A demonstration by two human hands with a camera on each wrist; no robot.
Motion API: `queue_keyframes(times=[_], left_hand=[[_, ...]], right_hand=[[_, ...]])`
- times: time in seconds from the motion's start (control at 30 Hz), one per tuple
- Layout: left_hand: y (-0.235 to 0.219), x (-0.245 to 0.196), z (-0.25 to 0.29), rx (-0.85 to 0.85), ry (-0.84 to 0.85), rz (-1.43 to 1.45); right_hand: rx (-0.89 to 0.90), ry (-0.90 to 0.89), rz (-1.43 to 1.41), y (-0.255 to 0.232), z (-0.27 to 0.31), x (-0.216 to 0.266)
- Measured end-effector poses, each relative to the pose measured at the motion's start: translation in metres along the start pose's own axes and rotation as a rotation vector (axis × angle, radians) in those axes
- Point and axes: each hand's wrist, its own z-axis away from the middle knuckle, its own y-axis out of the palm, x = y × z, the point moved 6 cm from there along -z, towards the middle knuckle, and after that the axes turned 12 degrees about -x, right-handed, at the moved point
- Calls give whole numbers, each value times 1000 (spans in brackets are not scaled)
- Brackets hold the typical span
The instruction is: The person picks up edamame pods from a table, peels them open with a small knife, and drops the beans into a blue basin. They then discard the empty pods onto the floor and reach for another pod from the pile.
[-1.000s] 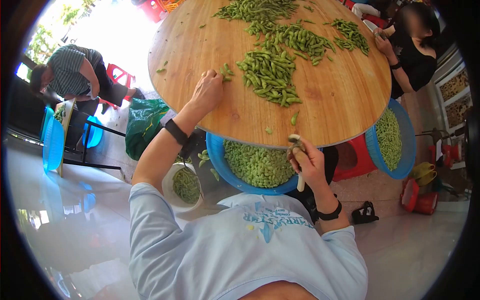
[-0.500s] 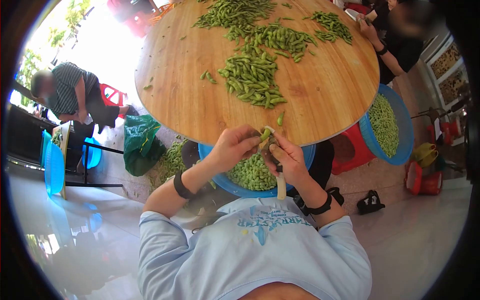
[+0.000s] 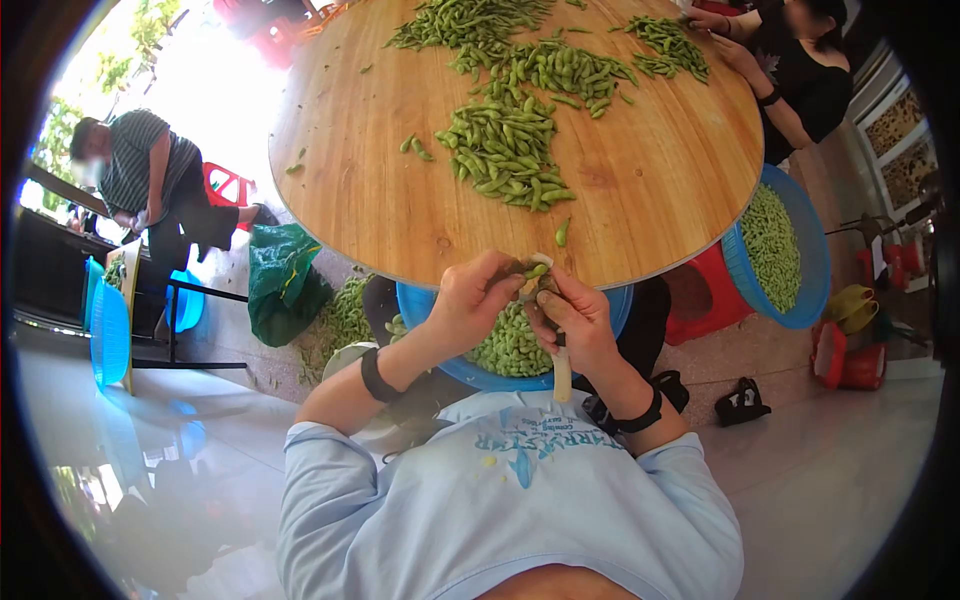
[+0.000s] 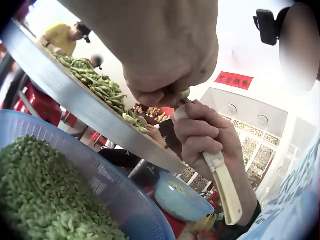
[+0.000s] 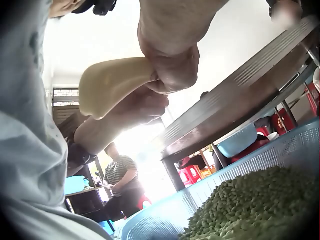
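My left hand [image 3: 468, 302] pinches a green soybean pod [image 3: 538, 270] between thumb and fingers, just past the near table edge. Touching it from the other side, my right hand [image 3: 582, 318] grips a tool with a cream handle [image 3: 562, 376] that points down toward my shirt. The tool's working end is hidden by fingers. Below both hands sits a blue basin [image 3: 460, 374] holding shelled green beans [image 3: 512, 346]. In the left wrist view the cream handle [image 4: 226, 192] sticks out beneath the right fist.
Piles of pods [image 3: 505, 150] lie on the round wooden table [image 3: 660, 190], with one loose pod [image 3: 562, 233] near its edge. A second bean basin [image 3: 735, 250] stands right, by a red stool [image 3: 700, 305]. A green bag [image 3: 275, 290] is at left. Two people work nearby.
My left hand has come from the small pods on the table to my right hand, bringing a pod. Over the last half second the pod has sunk lower between the fingers.
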Motion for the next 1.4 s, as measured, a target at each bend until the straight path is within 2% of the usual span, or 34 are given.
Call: queue_keyframes(times=[0.07,0.1,0.17,0.2,0.27,0.4,0.47,0.5,0.57,0.7,0.77,0.8,0.87,0.9,0.97,1.0,1.07,1.2,1.27,1.4], left_hand=[[0,-2,0,-8,107,-37],[-2,-1,-3,-9,108,-37],[10,24,0,220,-535,614],[7,26,-1,218,-535,615],[17,23,7,383,-763,978],[22,26,9,318,-805,986],[4,2,-2,81,97,9],[3,-1,-2,78,95,9],[2,-33,7,-27,658,-484],[1,-39,10,-37,651,-591],[-3,-1,0,18,-171,41],[-2,0,1,18,-173,42],[3,8,4,47,-295,145],[5,6,5,47,-297,146],[8,-16,7,55,56,-189],[9,-16,8,59,54,-188],[12,-15,11,62,16,-176],[13,-14,12,94,-71,-109],[16,-23,18,134,60,-232],[15,-29,32,199,29,-242]], right_hand=[[-50,24,-56,1,-1,1],[-48,23,-56,-1,-1,3],[57,166,-210,-1,-1,1],[59,167,-209,-2,-1,2],[156,259,-299,2,1,2],[58,336,-429,-3,-3,-7],[-48,318,-415,-5,-4,-11],[-47,321,-414,-4,-4,-11],[-45,354,-449,-1,-3,-12],[-30,305,-379,0,-4,-14],[-33,119,-231,-1,-5,-8],[-34,121,-231,-2,-5,-9],[-79,-10,-38,-8,-6,-3],[-80,-8,-38,-7,-6,-3],[-268,-293,420,-13,-3,11],[-272,-291,419,-15,-6,11],[-201,-806,846,-3,1,31],[-117,-754,959,-2,-1,36],[-96,-829,1005,0,5,33],[-59,-863,1041,-4,10,31]])
